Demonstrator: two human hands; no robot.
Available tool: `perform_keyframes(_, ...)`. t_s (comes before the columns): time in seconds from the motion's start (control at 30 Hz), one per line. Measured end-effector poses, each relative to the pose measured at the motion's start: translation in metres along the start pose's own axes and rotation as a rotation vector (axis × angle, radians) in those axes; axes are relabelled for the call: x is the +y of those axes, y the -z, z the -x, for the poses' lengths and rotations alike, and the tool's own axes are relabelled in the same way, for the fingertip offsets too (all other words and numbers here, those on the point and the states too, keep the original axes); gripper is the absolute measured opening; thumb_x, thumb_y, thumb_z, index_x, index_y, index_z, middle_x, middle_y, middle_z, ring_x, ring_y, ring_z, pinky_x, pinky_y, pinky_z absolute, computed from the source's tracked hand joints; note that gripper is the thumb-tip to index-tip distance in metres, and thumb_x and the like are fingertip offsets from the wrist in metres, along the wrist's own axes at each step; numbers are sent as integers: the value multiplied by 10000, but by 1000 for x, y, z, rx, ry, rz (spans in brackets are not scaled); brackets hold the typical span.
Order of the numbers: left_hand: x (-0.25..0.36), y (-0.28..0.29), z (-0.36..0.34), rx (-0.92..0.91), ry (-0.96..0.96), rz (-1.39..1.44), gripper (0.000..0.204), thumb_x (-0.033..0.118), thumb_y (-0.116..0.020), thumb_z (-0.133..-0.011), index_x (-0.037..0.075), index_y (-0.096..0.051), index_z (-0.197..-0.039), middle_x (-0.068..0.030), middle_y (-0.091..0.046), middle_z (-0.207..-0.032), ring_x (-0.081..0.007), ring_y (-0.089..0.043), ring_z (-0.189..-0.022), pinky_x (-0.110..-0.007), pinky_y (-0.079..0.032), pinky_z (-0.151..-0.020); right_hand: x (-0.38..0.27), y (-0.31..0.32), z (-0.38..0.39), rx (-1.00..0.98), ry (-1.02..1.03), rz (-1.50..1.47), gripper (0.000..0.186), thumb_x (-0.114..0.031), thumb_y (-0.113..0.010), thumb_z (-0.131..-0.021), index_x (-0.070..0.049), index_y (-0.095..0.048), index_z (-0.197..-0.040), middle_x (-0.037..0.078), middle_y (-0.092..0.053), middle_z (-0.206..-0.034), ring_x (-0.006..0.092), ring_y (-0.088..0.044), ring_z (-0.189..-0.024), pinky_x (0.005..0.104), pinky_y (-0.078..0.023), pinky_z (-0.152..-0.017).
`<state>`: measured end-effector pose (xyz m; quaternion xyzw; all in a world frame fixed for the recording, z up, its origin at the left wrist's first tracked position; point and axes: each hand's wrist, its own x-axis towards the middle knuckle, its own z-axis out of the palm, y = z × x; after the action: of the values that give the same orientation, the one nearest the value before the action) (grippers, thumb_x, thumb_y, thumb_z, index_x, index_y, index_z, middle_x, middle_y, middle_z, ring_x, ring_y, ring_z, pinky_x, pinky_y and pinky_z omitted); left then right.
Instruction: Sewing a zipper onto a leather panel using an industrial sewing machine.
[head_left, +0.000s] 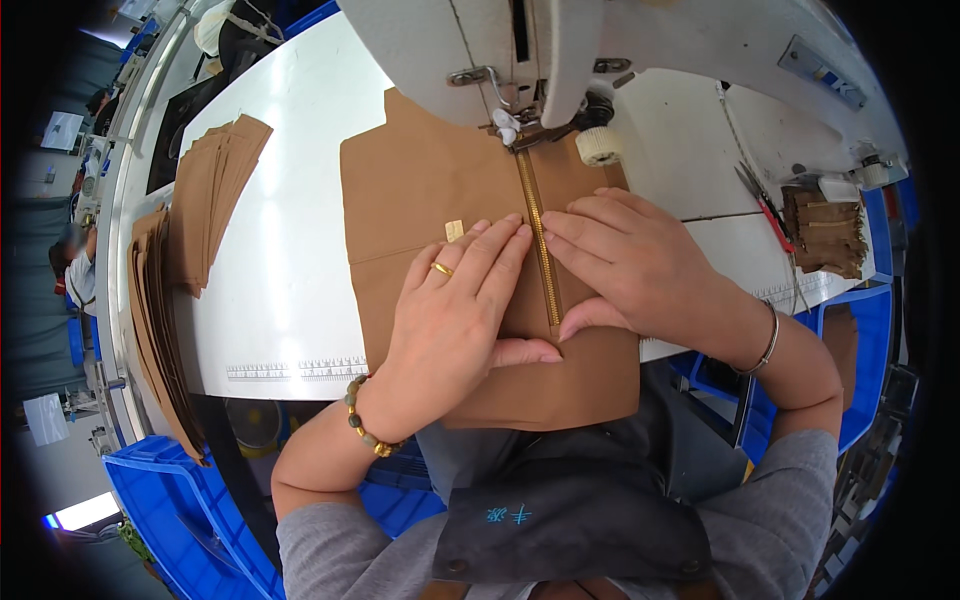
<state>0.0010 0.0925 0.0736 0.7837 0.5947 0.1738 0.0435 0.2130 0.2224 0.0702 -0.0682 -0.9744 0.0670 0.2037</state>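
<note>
A brown fabric panel (425, 180) lies on the white sewing table, its near edge hanging over the front. Down it runs a gold metal zipper (540, 245), whose far end passes beneath the presser foot (525, 140) of the sewing machine (480, 60). My left hand (455, 290) rests flat on the cloth just left of the zipper, fingers stretched forward and thumb pointing right. On the other side, my right hand (630, 260) lies flat with its fingertips at the zipper's edge. A small pale tag (454, 231) shows beside my left fingers.
Stacked brown fabric pieces (215, 190) lie at the left, with more draped over the table's left edge (155, 320). Red-handled scissors (768, 210) and a bundle of brown zipper pieces (828, 235) lie at the right. Blue bins (190, 510) stand below. Another person (80, 265) is far left.
</note>
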Motion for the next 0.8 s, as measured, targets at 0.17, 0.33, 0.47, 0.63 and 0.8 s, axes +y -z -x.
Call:
perform_keyframes(0.17,3,0,0,-10,5,0,1059,609,-834,-666,-13,-548,-1473,-150,-571,-1497,-364,-578,-1306,-480,-436,-1127,-1,1,1,-38,0,-7,733,-485,-816,-656,37,-678,-1151,113,-641,-1219,280,-601,-1124,421,-495,-1056)
perform_keyframes(0.33,3,4,-4,-76,-15,-57,1012,601,-828,-675,-13,-585,-1443,-120,-584,-1499,-344,-565,-1339,-475,-434,-1128,-3,1,0,-38,-16,9,760,-491,-815,-656,51,-677,-1170,121,-643,-1252,286,-599,-1147,423,-494,-1057)
perform_keyframes(0.47,3,7,-5,-93,-5,-54,989,614,-815,-684,-4,-605,-1427,-96,-594,-1494,-329,-562,-1352,-475,-436,-1121,-6,2,2,-41,-16,66,790,-509,-804,-671,66,-672,-1196,136,-642,-1280,293,-595,-1167,428,-493,-1057)
perform_keyframes(0.63,-4,4,-13,-94,-2,-93,1017,669,-794,-666,18,-615,-1426,-70,-598,-1493,-320,-568,-1347,-513,-430,-1113,0,-1,-1,-39,-25,65,807,-519,-803,-684,71,-669,-1218,135,-641,-1281,294,-593,-1171,426,-492,-1055)
perform_keyframes(0.8,-18,3,-26,-42,-15,-127,1034,690,-797,-636,41,-627,-1423,-58,-614,-1461,-316,-586,-1307,-522,-427,-1116,14,-8,-7,-23,-42,87,805,-516,-815,-703,58,-671,-1249,132,-642,-1293,292,-596,-1176,418,-494,-1045)
